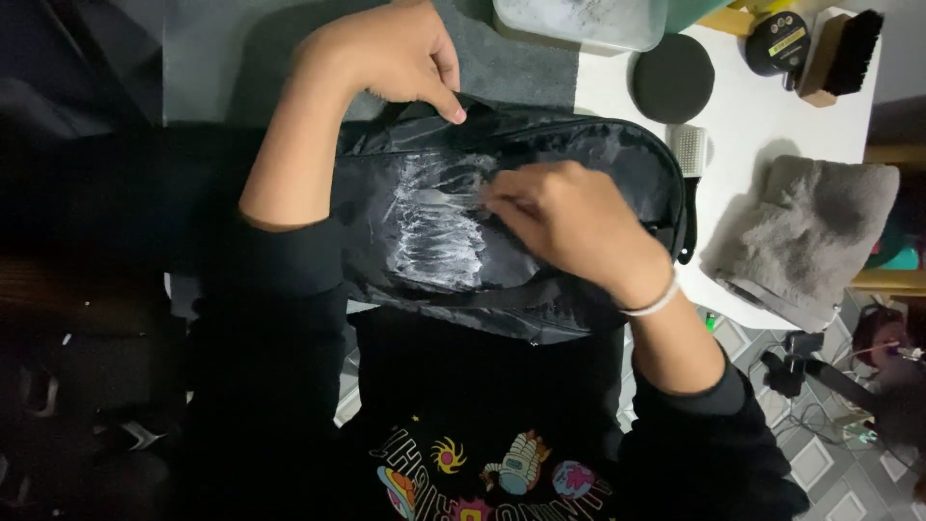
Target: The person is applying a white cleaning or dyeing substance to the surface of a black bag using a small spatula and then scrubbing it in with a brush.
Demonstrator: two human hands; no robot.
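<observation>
You are partway through working white foam [439, 227] across a black bag [540, 193] that lies on its side over the near edge of the white bench [762, 125], partly over your lap. Your left hand [386, 53] pins the bag's upper edge, its grip pinching a fold of the fabric between thumb and forefinger near the zip line. Your right hand [569, 222] lies on the middle of the bag, fingers curled and pressed together on the cloth just beside the foam; whether it holds a small tool I cannot tell, as the fingertips are blurred.

The foam lies in streaks on the left half of the panel, while the right half looks bare. By my judgement the rubbing step is in hand. The next move calls for keeping the fabric taut with your left hand so the panel does not bunch.

A clear tub [579, 21] sits at the far edge, and its contents look pale and cloudy, no more can be told. A small round tin [776, 41] stands shut beside a wooden brush [844, 53]. A dark round pad [673, 77], a small white brush [689, 151] and a grey towel [805, 232] lie to the right of the bag.
</observation>
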